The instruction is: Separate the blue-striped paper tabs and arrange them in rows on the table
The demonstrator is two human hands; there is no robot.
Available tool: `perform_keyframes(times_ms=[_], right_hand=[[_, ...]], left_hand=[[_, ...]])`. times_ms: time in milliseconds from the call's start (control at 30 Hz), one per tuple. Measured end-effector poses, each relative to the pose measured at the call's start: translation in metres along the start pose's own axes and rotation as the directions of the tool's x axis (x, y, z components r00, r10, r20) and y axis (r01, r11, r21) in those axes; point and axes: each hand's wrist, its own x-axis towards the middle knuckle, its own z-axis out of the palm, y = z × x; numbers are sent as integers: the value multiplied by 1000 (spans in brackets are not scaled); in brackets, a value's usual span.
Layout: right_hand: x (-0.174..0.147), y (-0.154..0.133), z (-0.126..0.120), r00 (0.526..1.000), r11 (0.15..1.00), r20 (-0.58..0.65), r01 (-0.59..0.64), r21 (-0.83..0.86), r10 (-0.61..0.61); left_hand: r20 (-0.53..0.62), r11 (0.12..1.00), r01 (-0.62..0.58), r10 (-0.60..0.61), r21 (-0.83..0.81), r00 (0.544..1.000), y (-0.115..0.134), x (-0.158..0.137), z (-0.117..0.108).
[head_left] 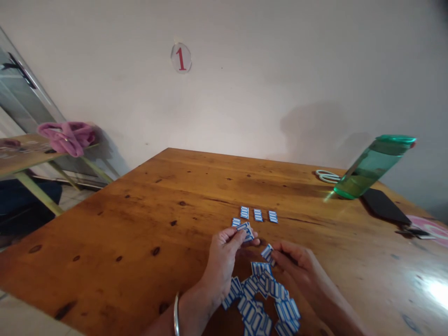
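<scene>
My left hand (pixel 227 247) pinches a small blue-and-white card (pixel 246 230) between thumb and fingers, above the table; whether more cards lie under it I cannot tell. Over to the right, my right hand (pixel 297 261) grips another blue-and-white card (pixel 268 253) by its edge. Below both hands spreads a loose heap of similar cards (pixel 257 312), overlapping one another. Beyond the hands, several cards lie apart in small spots, among them one card (pixel 258 215) in a short row and another card (pixel 235 222) partly behind my left hand.
A green water bottle (pixel 374 165) stands at the right, beside a black phone-like slab (pixel 385 206) and a white coiled cable (pixel 327 176). The wooden table (pixel 140 224) meets the wall at the back. A pink cloth (pixel 70 136) hangs on another table at left.
</scene>
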Motion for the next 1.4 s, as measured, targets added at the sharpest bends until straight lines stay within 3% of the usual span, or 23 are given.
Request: perform_keyframes(times_ms=[300,467,833,1100,1233,1300,1400], right_hand=[[-2,-5,10,981,960,-161,-59,274,106],[0,2,13,956,945,-268,-25,325,117],[1,12,20,967,935,-206,-70,347,149],[3,12,17,976,950,-212,17,311,52],[1,9,18,987,939,-155,7,343,50],[0,8,18,986,942,-154,-9,335,65],[-1,7,16,990,966,-134,-6,260,42]], left_hand=[[11,968,-30,28,250,1000,-7,-1,3],[23,971,58,-65,231,998,-12,-2,3],[111,954,11,-46,298,993,-16,-2,3],[163,934,2,-64,358,985,-19,-1,1],[179,917,24,-103,399,979,-20,0,1],[199,883,-20,-83,468,976,-18,-1,1],[310,738,-250,58,627,949,-13,-3,1]])
